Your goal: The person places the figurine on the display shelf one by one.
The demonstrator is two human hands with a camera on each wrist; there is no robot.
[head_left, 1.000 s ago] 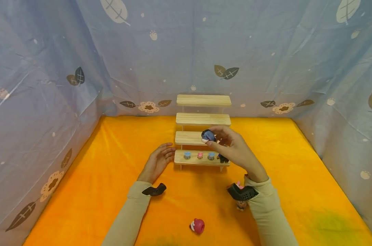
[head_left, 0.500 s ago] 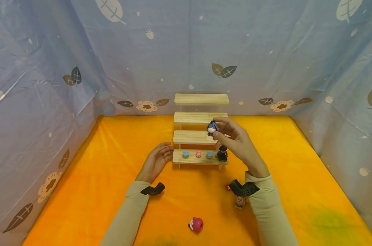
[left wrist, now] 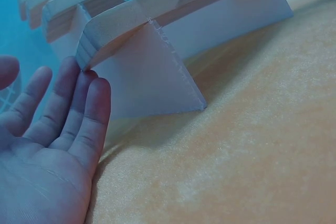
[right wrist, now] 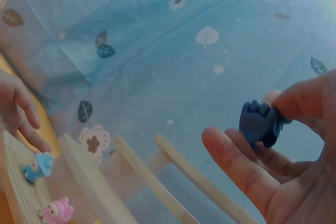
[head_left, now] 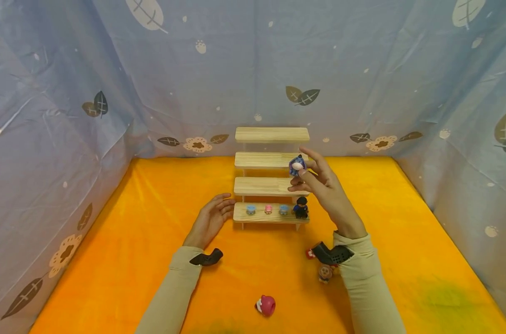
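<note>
In the head view my right hand (head_left: 330, 197) holds a blue donkey figurine (head_left: 297, 166) upright, in front of the upper boards of a four-step wooden display stand (head_left: 274, 185). The right wrist view shows the back of the donkey figurine (right wrist: 257, 120) pinched between thumb and fingers, the index finger reaching out past it. My left hand (head_left: 210, 220) lies at the stand's left end, palm up. Its straight fingertips touch the corner of the lowest board (left wrist: 123, 27). On that board stand two small blue figurines (head_left: 250, 210), a pink one (head_left: 268, 209) and a dark-haired figurine (head_left: 301, 208).
On the orange cloth (head_left: 169, 185), a dark pink figurine (head_left: 266, 305) lies near the front. A brown figurine (head_left: 325, 272) and a red item (head_left: 310, 253) are partly under my right wrist. Patterned blue curtains (head_left: 219, 74) enclose the back and sides.
My right hand has risen and moved slightly right, turning the donkey figurine from lying sideways to upright, face toward me. The dark-haired figurine has come into full view. My left hand stays at the stand.
</note>
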